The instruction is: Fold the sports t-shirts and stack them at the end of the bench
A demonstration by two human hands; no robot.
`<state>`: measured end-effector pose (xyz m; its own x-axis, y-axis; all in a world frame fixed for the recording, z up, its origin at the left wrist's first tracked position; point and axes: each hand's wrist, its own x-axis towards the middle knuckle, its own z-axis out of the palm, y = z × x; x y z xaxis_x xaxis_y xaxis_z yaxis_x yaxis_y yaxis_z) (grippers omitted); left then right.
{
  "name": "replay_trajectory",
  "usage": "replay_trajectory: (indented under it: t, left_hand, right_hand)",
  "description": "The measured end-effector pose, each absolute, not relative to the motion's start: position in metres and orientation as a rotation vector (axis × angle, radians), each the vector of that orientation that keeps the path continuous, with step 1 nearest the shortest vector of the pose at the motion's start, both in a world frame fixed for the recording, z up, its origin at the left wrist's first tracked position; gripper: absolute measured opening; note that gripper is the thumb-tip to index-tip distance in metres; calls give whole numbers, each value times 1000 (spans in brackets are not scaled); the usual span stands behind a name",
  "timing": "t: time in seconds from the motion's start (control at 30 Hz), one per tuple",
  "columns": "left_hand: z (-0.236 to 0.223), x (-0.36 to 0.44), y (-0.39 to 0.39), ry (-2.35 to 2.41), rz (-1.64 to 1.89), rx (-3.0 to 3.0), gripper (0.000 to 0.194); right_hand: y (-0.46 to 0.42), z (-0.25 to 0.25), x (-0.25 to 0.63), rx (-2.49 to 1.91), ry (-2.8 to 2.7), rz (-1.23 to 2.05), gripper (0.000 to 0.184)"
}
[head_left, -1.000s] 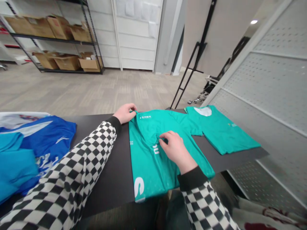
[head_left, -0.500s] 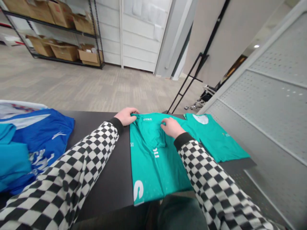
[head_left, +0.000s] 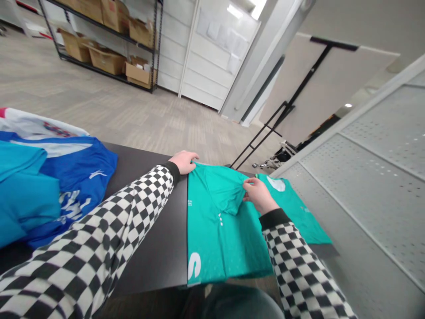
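While the dark table [head_left: 162,230] holds the green shirt [head_left: 212,241], looks like straightening the loose fold [head_left: 227,190]: left hand [head_left: 182,162] pinches the far corner, right hand [head_left: 260,194] the fold's edge, both nearly closed. Smoothing's called for next, imo.

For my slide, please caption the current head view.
Right hand pinches a green shirt; left hand touches its far edge.

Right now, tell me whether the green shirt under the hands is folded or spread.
Partly folded: the green shirt has a flap doubled over its body, with the right hand pinching the flap's edge.
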<state>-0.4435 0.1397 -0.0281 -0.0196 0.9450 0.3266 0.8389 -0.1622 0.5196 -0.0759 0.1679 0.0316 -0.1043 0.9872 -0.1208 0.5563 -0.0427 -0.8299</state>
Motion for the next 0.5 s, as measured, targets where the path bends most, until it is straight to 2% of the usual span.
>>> replay_trajectory:
  t: [0.2, 0.33, 0.5]
  left_hand:
    - [-30, -442, 139, 1913, 936, 2111, 44]
    - [-29, -441, 137, 1979, 909, 2121, 41]
    - [-18, -423, 127, 2038, 992, 2187, 32]
  right_hand:
    - [153, 13, -61, -1817, -1845, 811, 24]
    - [149, 6, -56, -1786, -2117, 420, 22]
    - [139, 10, -60, -1755, -2299, -16, 36]
